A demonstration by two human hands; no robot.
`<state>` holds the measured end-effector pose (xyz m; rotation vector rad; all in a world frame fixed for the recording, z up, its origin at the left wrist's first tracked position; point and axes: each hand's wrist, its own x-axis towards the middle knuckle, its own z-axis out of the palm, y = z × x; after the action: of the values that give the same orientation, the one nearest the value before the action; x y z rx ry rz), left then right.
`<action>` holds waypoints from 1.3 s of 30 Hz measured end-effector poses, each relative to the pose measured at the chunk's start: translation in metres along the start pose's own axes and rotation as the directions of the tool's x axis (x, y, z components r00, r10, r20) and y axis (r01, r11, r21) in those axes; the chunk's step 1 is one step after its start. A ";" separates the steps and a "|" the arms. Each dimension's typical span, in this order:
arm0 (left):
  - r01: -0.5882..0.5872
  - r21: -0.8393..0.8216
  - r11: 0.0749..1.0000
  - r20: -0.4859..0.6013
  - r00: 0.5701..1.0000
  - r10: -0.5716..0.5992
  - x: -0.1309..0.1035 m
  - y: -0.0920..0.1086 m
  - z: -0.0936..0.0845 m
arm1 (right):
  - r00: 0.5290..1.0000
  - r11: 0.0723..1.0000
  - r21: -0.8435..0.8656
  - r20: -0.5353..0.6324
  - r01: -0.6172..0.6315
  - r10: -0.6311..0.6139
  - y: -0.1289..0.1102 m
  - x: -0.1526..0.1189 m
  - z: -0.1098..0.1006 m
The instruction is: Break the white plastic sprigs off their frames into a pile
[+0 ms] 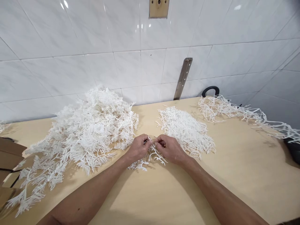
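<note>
Both hands meet over the middle of the table, pinching a white branching plastic sprig [153, 153]. The fingers of my left hand [140, 147] are closed on its upper part. Beside it, my right hand [170, 148] pinches the same sprig, fingertips nearly touching the left ones. Thin forked twigs hang below the fingers, and some white pieces [140, 164] lie by the left wrist. A big heap of feathery white sprigs [93, 125] spreads to the left. Just beyond my right hand lies a flatter pile of short white twigs [185, 129].
Bare white stems [248, 114] stretch along the table's right back, near a black curved handle [211, 90]. A metal strip [183, 78] leans on the tiled wall [126, 68]. Cardboard [10, 153] stands at the left edge; a black object [292, 150] sits at the right.
</note>
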<state>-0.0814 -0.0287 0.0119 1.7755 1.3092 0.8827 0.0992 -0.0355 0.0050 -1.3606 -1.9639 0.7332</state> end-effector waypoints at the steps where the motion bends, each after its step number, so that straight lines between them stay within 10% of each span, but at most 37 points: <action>1: -0.016 0.020 1.000 -0.016 1.000 0.016 0.000 -0.001 0.001 | 1.000 1.000 0.001 -0.014 0.013 -0.013 0.002 0.001 0.002; 12: -0.116 0.181 0.977 -0.228 0.961 0.156 -0.003 -0.009 0.013 | 0.984 0.998 -0.025 -0.168 -0.065 0.060 0.003 0.010 0.020; 23: -0.121 -0.148 0.982 -0.223 0.971 0.086 -0.009 -0.001 0.002 | 0.992 0.999 -0.004 -0.114 -0.048 0.048 0.002 0.010 0.010; 33: -0.122 -0.215 0.969 -0.150 0.984 0.091 -0.008 -0.004 0.006 | 0.887 0.964 -0.197 -0.457 -0.181 0.074 0.026 0.017 -0.017; 39: -0.093 -0.281 0.955 -0.108 0.992 0.065 -0.007 -0.005 0.007 | 0.923 0.991 0.065 -0.362 -0.116 0.132 0.011 0.010 -0.028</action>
<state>-0.0791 -0.0355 0.0036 1.5822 1.1118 1.1552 0.1244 -0.0198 0.0167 -1.4852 -1.5723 0.5274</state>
